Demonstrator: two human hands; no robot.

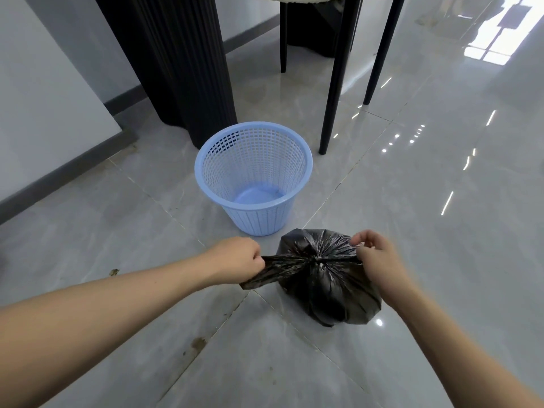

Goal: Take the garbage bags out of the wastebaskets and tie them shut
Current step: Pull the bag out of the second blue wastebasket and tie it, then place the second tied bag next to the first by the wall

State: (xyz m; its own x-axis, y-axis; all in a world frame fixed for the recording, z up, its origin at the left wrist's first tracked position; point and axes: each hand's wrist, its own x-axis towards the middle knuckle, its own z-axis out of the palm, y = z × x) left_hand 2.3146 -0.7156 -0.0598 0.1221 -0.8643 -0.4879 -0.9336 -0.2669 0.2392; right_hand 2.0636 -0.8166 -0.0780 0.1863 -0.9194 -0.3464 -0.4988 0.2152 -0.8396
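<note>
2 bare forearms reach in from the bottom corners of the view, and your hands meet over a black garbage bag (329,293) that sits on the glossy grey tile floor (441,231), out of its basket and just in front of it. Your left hand (240,259) is a closed fist wrapped around 1 twisted tail of the bag's mouth, with a flap of plastic spilling out below the knuckles. Your right hand (375,259) pinches the opposite tail, fingers curled down onto the plastic and the thumb side raised. The 2 tails run in a taut, nearly level line between your hands and cross at a gathered point on top of the bag, where the creases fan outward; whether a full knot is formed there you cannot tell from this angle. The bag bulges round below that point and rests on a tile seam. Just beyond it stands a light blue lattice wastebasket (253,178), upright, with nothing inside and its solid bottom showing, near the bag but not touching it. Behind the basket to the left rises a dark ribbed column (176,60). To the right stand thin black chair legs (335,83), and a pale wall (44,83) with a dark baseboard runs along the left.
</note>
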